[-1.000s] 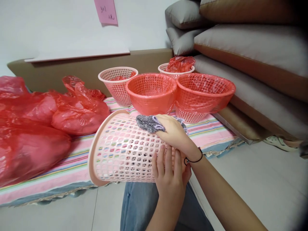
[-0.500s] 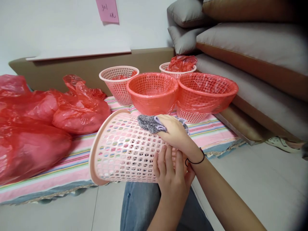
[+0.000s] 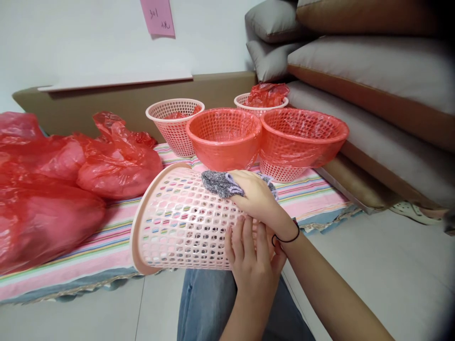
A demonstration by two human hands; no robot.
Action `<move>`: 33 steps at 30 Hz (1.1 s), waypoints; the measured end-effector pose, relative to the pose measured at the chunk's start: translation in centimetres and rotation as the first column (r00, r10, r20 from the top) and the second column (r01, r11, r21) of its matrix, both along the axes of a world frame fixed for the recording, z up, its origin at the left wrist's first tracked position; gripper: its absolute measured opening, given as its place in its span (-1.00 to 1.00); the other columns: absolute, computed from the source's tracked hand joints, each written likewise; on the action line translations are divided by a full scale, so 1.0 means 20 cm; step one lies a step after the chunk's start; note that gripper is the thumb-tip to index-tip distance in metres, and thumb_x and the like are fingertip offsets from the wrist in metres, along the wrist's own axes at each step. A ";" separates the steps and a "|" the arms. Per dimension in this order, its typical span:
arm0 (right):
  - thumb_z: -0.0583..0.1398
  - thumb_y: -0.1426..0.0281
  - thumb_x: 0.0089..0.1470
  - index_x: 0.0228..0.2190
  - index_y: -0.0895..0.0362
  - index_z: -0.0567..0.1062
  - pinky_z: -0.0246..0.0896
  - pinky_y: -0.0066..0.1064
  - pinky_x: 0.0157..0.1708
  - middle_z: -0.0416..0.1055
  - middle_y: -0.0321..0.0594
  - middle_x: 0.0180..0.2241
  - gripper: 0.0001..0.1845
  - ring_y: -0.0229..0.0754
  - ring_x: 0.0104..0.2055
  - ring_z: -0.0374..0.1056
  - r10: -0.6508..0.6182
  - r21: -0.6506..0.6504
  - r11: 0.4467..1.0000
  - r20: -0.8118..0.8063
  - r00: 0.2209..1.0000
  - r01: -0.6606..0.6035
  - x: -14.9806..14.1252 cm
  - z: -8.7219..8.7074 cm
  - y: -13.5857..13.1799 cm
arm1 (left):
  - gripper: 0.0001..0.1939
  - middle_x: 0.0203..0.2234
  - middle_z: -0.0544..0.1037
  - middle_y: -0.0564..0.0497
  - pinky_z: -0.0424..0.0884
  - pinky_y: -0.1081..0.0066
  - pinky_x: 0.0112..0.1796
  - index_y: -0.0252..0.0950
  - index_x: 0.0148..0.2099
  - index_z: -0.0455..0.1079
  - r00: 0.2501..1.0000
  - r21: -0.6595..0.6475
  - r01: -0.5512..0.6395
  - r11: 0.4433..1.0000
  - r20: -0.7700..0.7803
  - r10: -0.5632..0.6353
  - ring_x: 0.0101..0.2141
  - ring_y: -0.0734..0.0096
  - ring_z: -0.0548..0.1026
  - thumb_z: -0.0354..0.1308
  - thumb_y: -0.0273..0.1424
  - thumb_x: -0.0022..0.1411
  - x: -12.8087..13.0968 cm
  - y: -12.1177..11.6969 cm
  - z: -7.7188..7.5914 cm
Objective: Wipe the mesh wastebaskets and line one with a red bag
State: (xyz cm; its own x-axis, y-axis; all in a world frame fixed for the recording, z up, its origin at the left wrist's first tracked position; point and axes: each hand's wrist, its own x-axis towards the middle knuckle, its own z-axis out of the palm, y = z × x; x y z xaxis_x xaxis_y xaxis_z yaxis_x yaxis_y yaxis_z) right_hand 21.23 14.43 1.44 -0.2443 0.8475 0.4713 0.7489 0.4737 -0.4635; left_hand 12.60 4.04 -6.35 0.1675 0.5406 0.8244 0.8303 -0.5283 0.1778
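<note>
A pale pink perforated plastic basket (image 3: 185,222) lies on its side over my jeans, its wide rim facing left. My left hand (image 3: 250,255) holds it near the narrow end, fingers laid along the wall and thumb to the right. Above that, my right hand (image 3: 258,192) presses a grey cloth with lilac edging (image 3: 218,183) against the upper side of the basket. The cloth sticks out on both sides of the hand. A black band circles my right wrist. The palms of both hands are hidden.
Red plastic bags (image 3: 46,218) lie on the striped cover (image 3: 117,232) at left. Behind the basket stand two red baskets in clear film, the left one (image 3: 223,151) and right one (image 3: 302,147), and pink baskets (image 3: 174,135). Grey-brown cushions (image 3: 373,76) are stacked at right.
Almost nothing differs. The view has shifted very slightly, and both hands keep their places on the basket, the cloth still under the right hand.
</note>
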 end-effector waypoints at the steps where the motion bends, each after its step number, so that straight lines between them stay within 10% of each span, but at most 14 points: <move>1: 0.13 0.47 0.02 -0.24 0.14 0.47 0.19 -0.21 -0.07 0.50 -0.10 -0.19 -0.78 0.02 -0.10 0.37 -0.001 0.003 1.000 0.008 1.000 0.001 0.00 0.00 0.00 | -0.56 0.01 0.53 -0.34 0.16 -0.02 0.18 -0.45 0.05 0.43 1.000 0.006 0.003 1.000 0.000 -0.003 0.10 -0.05 0.41 0.27 -0.35 0.16 0.00 0.00 0.00; 33: 0.11 0.50 0.02 -0.25 0.14 0.46 0.18 -0.23 -0.10 0.49 -0.13 -0.24 -0.78 -0.01 -0.15 0.35 0.006 0.033 0.999 0.015 1.000 -0.007 -0.03 0.01 -0.02 | -0.59 -0.01 0.54 -0.30 0.14 0.04 0.20 -0.44 0.07 0.39 0.993 -0.025 0.042 0.999 0.110 -0.039 0.12 0.00 0.38 0.25 -0.41 0.18 -0.03 -0.03 0.02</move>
State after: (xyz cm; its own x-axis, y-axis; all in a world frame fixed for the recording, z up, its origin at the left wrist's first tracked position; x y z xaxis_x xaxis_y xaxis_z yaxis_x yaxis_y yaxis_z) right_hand 20.58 13.95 1.74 -0.2573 0.8299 0.4950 0.7525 0.4935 -0.4361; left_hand 12.08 3.49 -5.97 0.0994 0.5576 0.8241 0.7827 -0.5552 0.2812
